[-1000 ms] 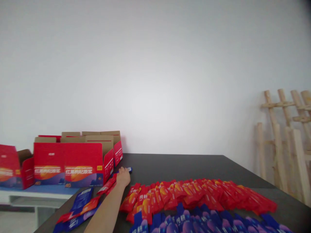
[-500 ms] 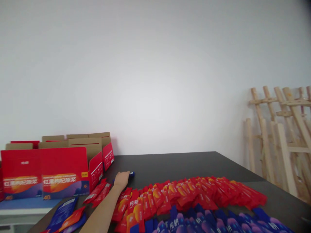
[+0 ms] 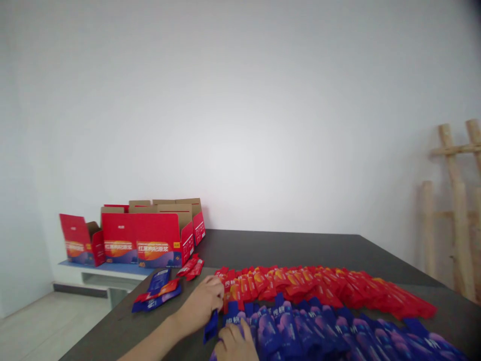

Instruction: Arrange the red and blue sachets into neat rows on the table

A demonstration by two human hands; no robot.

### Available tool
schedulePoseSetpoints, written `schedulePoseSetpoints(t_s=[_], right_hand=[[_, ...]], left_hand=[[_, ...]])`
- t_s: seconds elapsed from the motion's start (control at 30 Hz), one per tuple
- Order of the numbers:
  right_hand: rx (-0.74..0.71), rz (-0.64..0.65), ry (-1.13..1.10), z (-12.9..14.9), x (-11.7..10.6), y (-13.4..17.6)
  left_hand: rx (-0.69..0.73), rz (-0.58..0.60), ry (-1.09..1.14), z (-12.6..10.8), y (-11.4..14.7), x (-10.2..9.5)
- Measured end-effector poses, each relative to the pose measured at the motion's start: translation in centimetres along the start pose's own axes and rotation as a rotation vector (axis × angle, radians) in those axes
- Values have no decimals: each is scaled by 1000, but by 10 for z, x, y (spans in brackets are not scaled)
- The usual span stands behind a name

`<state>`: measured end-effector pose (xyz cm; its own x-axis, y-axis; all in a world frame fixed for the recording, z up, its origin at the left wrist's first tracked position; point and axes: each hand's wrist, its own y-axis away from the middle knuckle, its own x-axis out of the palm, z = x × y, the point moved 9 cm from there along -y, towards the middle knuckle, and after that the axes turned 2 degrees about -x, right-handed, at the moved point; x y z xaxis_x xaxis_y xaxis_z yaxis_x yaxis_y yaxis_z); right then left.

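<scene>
By pale wall [image 3: 240,125], dark table [image 3: 278,248] with pouches [image 3: 326,288]

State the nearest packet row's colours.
The nearest packet row is blue with purple, best in the head view.

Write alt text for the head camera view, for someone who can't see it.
A person's left hand holds a blue packet, and the right hand is at the left end of a row of blue packets. Beyond the row lie red packets on a dark table; open red cartons stand to the left.
</scene>
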<state>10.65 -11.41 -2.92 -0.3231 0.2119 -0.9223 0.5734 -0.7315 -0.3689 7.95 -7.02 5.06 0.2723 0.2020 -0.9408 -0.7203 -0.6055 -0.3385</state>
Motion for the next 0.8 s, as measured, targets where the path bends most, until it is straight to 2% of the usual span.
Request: schedulePoseSetpoints(t_s=[0.1,0.17,0.23,0.3,0.37,0.43,0.53,0.63,0.7,0.8], right_hand=[[46,-133,-38,-15,-31,19],[93,-201,-40,-24,-54,35],[136,-234,-39,-31,-68,48],[151,-223,-40,-33,-72,57],[129,-156,-54,-30,-66,60],[93,-56,-84,-22,-57,58],[29,57,-147,1,-47,48],[14,76,-206,23,-43,33],[45,47,-198,25,-35,24],[5,0,-101,20,-7,17]], left_hand=[[60,58,61,-36,26,15],[44,55,85,-46,33,15],[-66,12,127,-40,38,9],[-274,-67,196,-22,51,4],[-467,-125,286,-4,73,10],[-585,-141,381,6,96,29],[-666,-151,525,13,117,66],[-722,-163,722,20,116,99],[-741,-193,818,27,108,107],[-734,-238,716,46,93,91]])
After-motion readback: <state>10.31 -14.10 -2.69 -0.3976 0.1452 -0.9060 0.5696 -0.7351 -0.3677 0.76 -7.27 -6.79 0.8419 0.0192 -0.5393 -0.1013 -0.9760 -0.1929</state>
